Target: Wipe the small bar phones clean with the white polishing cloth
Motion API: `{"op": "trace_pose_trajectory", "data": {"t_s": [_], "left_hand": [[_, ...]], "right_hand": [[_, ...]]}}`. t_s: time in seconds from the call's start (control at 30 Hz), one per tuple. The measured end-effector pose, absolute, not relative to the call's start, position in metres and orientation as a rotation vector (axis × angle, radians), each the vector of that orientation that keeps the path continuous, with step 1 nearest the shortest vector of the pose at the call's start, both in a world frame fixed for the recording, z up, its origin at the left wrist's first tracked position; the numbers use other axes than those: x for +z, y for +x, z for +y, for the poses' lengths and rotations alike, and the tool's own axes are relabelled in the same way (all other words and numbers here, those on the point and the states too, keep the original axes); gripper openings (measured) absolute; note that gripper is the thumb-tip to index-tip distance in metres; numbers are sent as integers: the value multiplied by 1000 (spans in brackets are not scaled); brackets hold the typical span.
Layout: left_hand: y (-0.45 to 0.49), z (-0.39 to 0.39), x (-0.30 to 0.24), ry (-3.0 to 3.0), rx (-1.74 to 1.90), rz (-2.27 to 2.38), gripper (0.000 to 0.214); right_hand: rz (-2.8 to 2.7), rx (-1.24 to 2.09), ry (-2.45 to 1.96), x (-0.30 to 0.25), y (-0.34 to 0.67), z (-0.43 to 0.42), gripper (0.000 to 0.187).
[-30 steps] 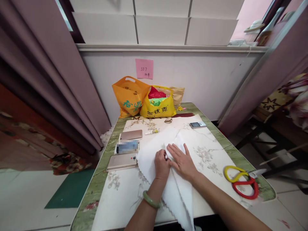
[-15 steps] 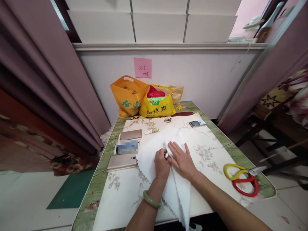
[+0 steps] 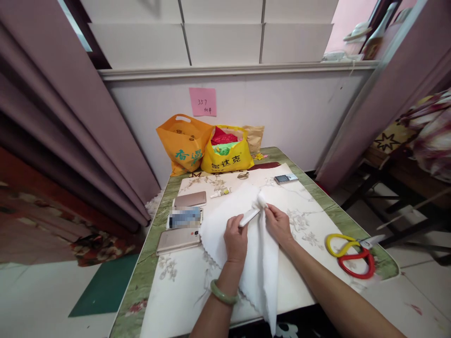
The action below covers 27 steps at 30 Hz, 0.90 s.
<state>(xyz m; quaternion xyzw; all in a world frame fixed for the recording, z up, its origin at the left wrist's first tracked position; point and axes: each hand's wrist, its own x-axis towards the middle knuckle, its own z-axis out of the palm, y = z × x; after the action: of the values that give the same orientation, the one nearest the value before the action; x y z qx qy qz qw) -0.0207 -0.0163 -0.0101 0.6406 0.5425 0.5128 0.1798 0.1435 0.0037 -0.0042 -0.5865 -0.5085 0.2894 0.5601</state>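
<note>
A white cloth (image 3: 218,239) with a scalloped edge lies over the middle of the table, its near end hanging past the front edge. My left hand (image 3: 236,240), with a green bangle at the wrist, grips a slim white bar-shaped object (image 3: 250,217) by its near end; its kind does not show. The object's far end meets a raised bunch of the cloth. My right hand (image 3: 280,226) pinches that fold between thumb and fingers. Left of the cloth are several phones: a rose-gold one (image 3: 190,199), one with a blurred screen (image 3: 185,217) and a gold one (image 3: 179,240).
Scissors (image 3: 354,256) with yellow and red handles lie at the right. A keypad phone (image 3: 285,179), a small bottle (image 3: 221,192) and a dark looped item (image 3: 243,175) lie farther back. An orange bag (image 3: 185,145) and a yellow bag (image 3: 227,159) stand against the wall.
My right hand has gone from lying flat over the cloth to pinching a lifted fold, slightly right. The white object in my left hand now shows more. The view has shifted slightly.
</note>
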Motion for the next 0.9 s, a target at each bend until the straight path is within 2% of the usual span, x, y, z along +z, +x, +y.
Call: {"op": "trace_pose_trajectory", "data": {"t_s": [0.2, 0.4, 0.5, 0.7, 0.9], "left_hand": [[-19, -15, -9, 1817, 1477, 1509, 41], [-17, -18, -3, 1662, 1285, 1544, 69], [-19, -19, -1, 1562, 1242, 1525, 66], [-22, -20, -3, 1493, 1217, 1543, 60], [-20, -19, -3, 1499, 1277, 1494, 61]], "right_hand": [[-898, 700, -1387, 9, 153, 0, 44], [-1368, 644, -1378, 10, 138, -7, 37], [-1795, 526, -1314, 13, 127, -20, 34], [-2320, 408, -1060, 22, 125, -37, 43], [-2183, 248, -1584, 17, 133, -17, 47]]}}
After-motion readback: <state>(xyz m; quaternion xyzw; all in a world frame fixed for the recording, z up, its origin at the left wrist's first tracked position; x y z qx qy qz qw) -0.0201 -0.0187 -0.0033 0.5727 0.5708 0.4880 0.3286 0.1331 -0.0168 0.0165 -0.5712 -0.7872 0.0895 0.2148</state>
